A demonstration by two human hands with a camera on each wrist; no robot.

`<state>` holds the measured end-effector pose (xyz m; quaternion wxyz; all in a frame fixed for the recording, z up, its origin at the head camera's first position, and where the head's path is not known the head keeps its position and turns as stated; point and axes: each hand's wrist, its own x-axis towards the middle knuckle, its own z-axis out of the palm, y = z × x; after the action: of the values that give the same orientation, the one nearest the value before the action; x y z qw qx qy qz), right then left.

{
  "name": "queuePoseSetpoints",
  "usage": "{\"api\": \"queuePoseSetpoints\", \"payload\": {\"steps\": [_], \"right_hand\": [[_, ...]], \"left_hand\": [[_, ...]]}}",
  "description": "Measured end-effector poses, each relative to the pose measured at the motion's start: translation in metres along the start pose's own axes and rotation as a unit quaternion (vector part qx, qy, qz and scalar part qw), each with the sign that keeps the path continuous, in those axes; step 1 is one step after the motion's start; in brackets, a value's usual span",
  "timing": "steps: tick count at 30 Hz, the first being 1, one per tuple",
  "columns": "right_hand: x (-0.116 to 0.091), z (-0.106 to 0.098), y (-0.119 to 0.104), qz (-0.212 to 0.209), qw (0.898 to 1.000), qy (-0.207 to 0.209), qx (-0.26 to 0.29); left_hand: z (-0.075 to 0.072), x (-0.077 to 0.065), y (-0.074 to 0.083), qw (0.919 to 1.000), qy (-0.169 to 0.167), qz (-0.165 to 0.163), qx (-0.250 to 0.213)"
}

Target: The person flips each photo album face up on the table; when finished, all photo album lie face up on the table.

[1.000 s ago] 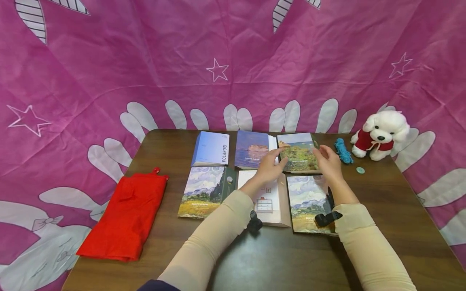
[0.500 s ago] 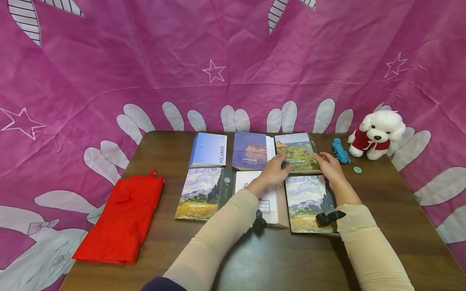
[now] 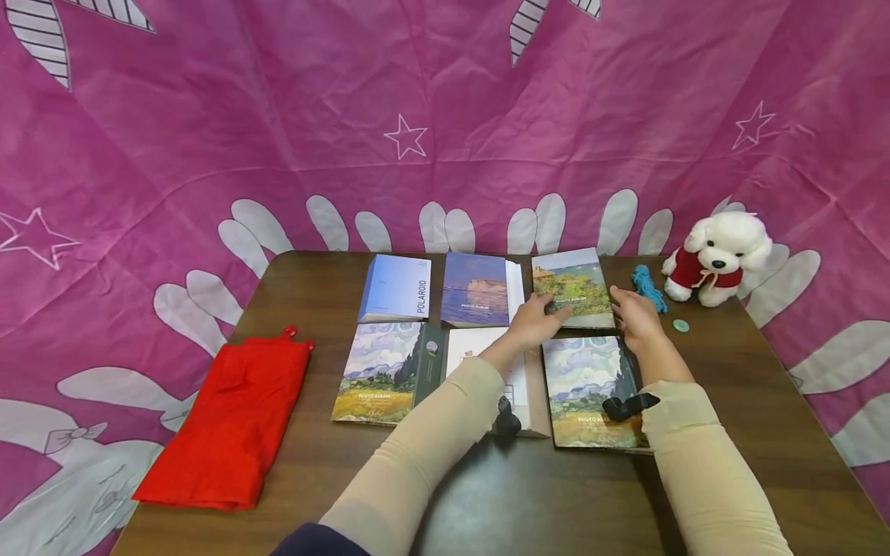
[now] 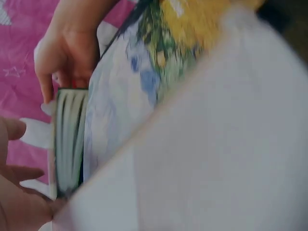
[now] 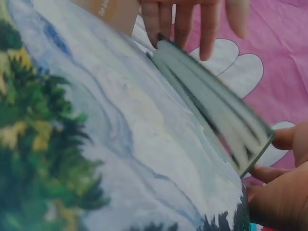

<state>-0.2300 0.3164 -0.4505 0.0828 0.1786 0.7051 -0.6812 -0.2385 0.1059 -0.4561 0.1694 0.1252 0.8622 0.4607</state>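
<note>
A photo album with a painted garden-and-sea cover (image 3: 572,279) lies at the back right of the album group. At its front left corner my left hand (image 3: 534,323) reaches in, fingers straight and spread; the left wrist view shows its thumb at the corner. My right hand (image 3: 636,315) holds the opposite front corner between thumb and fingers, as the right wrist view shows (image 5: 281,192). The album's page edges (image 5: 216,106) face both wrist cameras. Directly in front lies a landscape-cover album (image 3: 587,386), with a white album (image 3: 480,340) partly hidden under my left forearm.
Left of these are a blue Polaroid album (image 3: 398,286), a purple sea-cliff album (image 3: 476,289) and another landscape album (image 3: 378,371). A red cloth bag (image 3: 229,421) lies far left. Right of the hands are blue yarn (image 3: 648,289), a green disc (image 3: 681,326) and a plush dog (image 3: 716,262).
The garden-cover album has shifted slightly right and turned, so its dark spine side no longer shows in the head view. Both hands have moved a little to the right with it.
</note>
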Motion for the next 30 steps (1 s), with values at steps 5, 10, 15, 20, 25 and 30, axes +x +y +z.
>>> {"api": "queuePoseSetpoints", "payload": {"steps": [5, 10, 15, 20, 25, 30], "right_hand": [[0.001, 0.002, 0.003, -0.021, 0.999, 0.039, -0.032], [0.000, 0.006, 0.001, -0.039, 0.999, 0.019, 0.021], [-0.001, 0.015, -0.006, -0.057, 0.995, 0.012, 0.079], [-0.010, 0.022, -0.016, -0.063, 0.994, 0.052, 0.074], [-0.022, 0.027, -0.023, -0.086, 0.989, 0.063, 0.102], [-0.019, 0.035, -0.020, -0.080, 0.994, 0.045, 0.056]], "left_hand": [[0.012, 0.002, 0.006, 0.9987, 0.039, -0.020, -0.024], [0.022, 0.002, 0.007, 0.9986, 0.045, -0.024, -0.010], [0.029, 0.000, 0.012, 0.9984, 0.039, -0.027, -0.031], [0.030, -0.002, 0.019, 0.9975, 0.012, 0.005, -0.069], [0.024, -0.003, 0.025, 0.9933, 0.002, 0.049, -0.104], [0.012, -0.002, 0.024, 0.9848, 0.068, 0.125, -0.100]]}}
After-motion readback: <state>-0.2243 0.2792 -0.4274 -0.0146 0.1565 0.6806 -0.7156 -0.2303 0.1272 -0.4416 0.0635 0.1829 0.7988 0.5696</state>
